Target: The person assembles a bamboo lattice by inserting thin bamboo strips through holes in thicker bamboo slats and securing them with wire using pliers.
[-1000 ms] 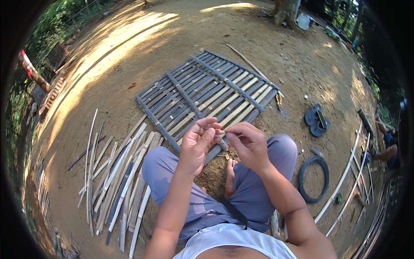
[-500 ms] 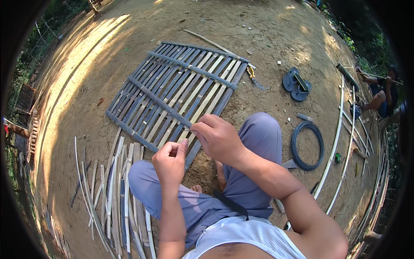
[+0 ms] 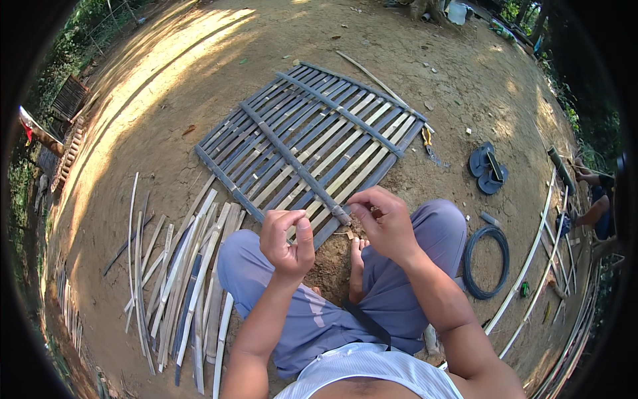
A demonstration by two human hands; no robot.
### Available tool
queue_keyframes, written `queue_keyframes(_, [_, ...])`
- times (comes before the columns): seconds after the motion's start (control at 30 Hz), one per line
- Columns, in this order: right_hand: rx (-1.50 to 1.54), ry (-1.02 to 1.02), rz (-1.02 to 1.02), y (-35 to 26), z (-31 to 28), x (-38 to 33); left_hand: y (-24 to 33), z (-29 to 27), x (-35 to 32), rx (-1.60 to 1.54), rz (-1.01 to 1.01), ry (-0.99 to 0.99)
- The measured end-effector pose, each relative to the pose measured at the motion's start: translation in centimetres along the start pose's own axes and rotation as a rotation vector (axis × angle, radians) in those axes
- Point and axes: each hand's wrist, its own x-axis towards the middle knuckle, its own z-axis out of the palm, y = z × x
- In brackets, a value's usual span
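In front of me lies a slatted bamboo panel (image 3: pixel 292 159), its dark and pale strips joined by cross poles. My left hand (image 3: pixel 287 245) is raised over the panel's near edge, fingers curled in toward the thumb. To its right, my right hand (image 3: pixel 385 223) is closed in a pinch beside the near end of the middle cross pole (image 3: pixel 292 161). Whatever either hand holds is too thin or hidden to make out. The two hands are apart, in front of my bent knees.
Loose bamboo strips (image 3: pixel 179 292) lie at my left. On the right are a coil of dark wire (image 3: pixel 487 263), black flip-flops (image 3: pixel 487 169) and long pale poles (image 3: pixel 525 266). Pliers with yellow handles (image 3: pixel 426 136) rest by the panel's right corner. Another person (image 3: pixel 598 206) sits at far right.
My hands have drawn farther apart, leaving the cross pole's near end uncovered between them. The view has shifted, so the panel appears farther right.
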Motion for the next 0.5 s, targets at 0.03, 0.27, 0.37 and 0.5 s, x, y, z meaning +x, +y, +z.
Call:
queue_keyframes(0.03, [0.134, 0.021, 0.056, -0.1, -0.1, 0.0, -0.3, -0.4, -0.6, -0.13, -0.157, -0.013])
queue_keyframes(0.27, [0.426, -0.126, 0.271, 0.2, 1.5, -0.6, -1.7, 2.6, -1.5, -1.04, -0.659, -0.129])
queue_keyframes(0.37, [0.476, -0.11, 0.274, 0.4, 2.2, -0.8, -2.9, 2.4, -2.1, -1.009, -0.64, -0.142])
queue_keyframes(0.5, [0.421, -0.076, 0.197, 0.2, 2.8, -1.0, -2.7, 2.4, -1.8, -1.077, -0.725, -0.051])
